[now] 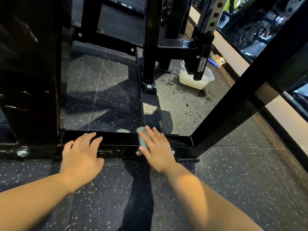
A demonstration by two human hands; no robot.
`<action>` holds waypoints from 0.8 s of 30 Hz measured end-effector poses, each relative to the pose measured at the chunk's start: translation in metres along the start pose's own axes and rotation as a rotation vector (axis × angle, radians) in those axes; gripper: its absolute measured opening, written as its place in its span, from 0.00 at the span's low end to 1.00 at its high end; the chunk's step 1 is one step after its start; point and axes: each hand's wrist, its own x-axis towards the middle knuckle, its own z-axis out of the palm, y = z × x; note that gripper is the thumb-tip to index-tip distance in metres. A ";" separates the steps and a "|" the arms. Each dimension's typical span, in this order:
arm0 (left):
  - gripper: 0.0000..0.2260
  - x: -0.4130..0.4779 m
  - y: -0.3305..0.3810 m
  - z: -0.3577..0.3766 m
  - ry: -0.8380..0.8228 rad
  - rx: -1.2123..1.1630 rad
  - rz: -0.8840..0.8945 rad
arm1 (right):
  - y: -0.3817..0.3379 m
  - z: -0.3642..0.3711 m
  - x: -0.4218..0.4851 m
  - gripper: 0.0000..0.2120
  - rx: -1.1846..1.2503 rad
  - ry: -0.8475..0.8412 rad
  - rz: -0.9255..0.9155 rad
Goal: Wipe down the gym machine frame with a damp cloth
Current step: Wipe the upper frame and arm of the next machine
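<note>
A black steel gym machine frame [116,139] lies low across the speckled rubber floor, with uprights rising behind it. My right hand [156,149] presses a folded pale green cloth [143,139] flat onto the top of the low crossbar, fingers straight and spread. Most of the cloth is hidden under that hand. My left hand [81,154] rests on the same bar to the left, fingers relaxed and holding nothing. Bolts show along the bar's front face.
A translucent tub [195,80] of pale liquid stands on the floor behind the frame, with dark wet spots around it. A diagonal black beam [241,97] rises to the right. A ribbed black footplate [150,110] runs back from the bar. A pale ledge lines the right wall.
</note>
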 end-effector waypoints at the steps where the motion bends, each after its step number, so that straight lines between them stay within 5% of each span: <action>1: 0.28 0.000 0.000 0.000 0.004 -0.002 0.004 | 0.025 -0.004 -0.007 0.29 0.005 -0.030 0.109; 4: 0.29 -0.004 0.001 -0.001 -0.008 -0.020 0.013 | 0.076 -0.009 -0.024 0.33 0.006 -0.092 0.345; 7: 0.28 -0.012 0.001 -0.009 -0.012 -0.077 -0.004 | 0.071 -0.006 -0.016 0.39 0.084 0.118 0.558; 9: 0.26 -0.020 -0.006 -0.017 0.016 -0.110 -0.021 | 0.040 0.003 0.002 0.32 0.044 0.203 0.592; 14: 0.20 -0.041 -0.052 -0.021 0.151 -0.185 0.027 | -0.073 0.012 0.039 0.30 0.031 0.267 0.257; 19: 0.19 -0.051 -0.081 -0.040 0.164 -0.176 -0.066 | -0.203 0.015 0.063 0.38 0.114 0.062 -0.109; 24: 0.20 -0.049 -0.079 -0.046 0.082 -0.178 -0.058 | -0.179 0.018 0.057 0.38 0.033 0.071 -0.236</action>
